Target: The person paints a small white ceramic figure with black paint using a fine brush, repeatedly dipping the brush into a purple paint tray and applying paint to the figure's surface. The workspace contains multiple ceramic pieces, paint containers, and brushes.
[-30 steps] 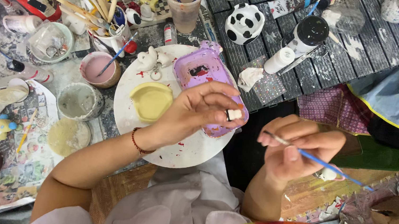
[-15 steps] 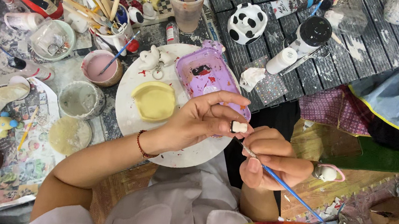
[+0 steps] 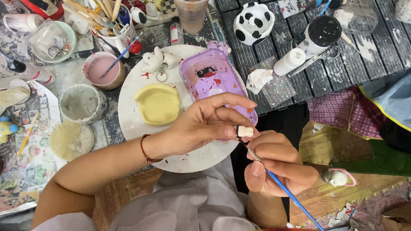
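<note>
Left grip (image 3: 204,125) on small figurine (image 3: 246,131)

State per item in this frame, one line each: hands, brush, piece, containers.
left hand: pinching the small white piece, raised over the plate
small white piece: held at the fingertips, dark edge on one side
right hand: gripping the brush
blue-handled brush: tip at the piece
purple tray: open, red paint smears inside
pink paint cup: open, a brush standing in it
white bottle: capped, lying on its side
white round plate: flat, paint-flecked
</note>
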